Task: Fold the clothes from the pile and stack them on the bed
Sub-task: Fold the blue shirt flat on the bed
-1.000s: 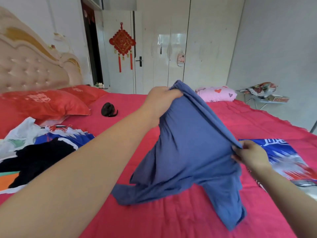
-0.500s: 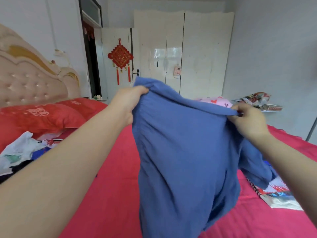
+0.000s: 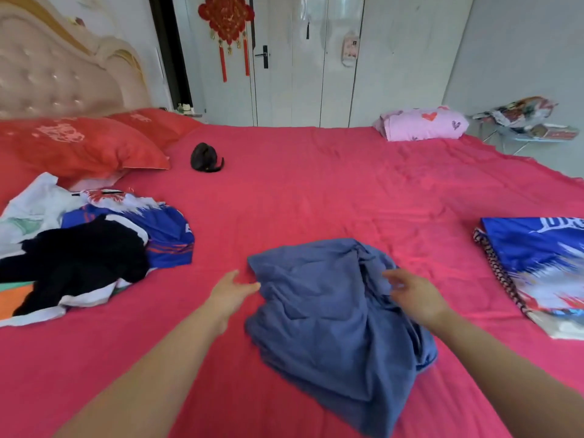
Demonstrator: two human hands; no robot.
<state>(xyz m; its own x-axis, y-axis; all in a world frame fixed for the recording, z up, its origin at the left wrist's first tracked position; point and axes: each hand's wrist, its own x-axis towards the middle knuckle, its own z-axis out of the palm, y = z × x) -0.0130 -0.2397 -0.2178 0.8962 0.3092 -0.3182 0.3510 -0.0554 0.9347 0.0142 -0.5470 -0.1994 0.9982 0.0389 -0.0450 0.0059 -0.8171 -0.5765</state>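
Laying blue garment point(image 3: 328, 314) on bed point(image 3: 316, 191); fingers point(image 3: 247, 287) of left hand point(image 3: 232, 292), right hand point(image 3: 414, 295) loosely spread (pinching nothing). Next, likely: smooth flat.

Bright, even, diffuse light; shadows faint and soft. Glare patches on the glossy wardrobe doors point(image 3: 311, 36). Right hand point(image 3: 414, 297) is motion-blurred. Wide-angle distortion: wardrobe lines lean, and the bed point(image 3: 316, 191) edge bows toward the frame borders. Overall detail slightly soft.
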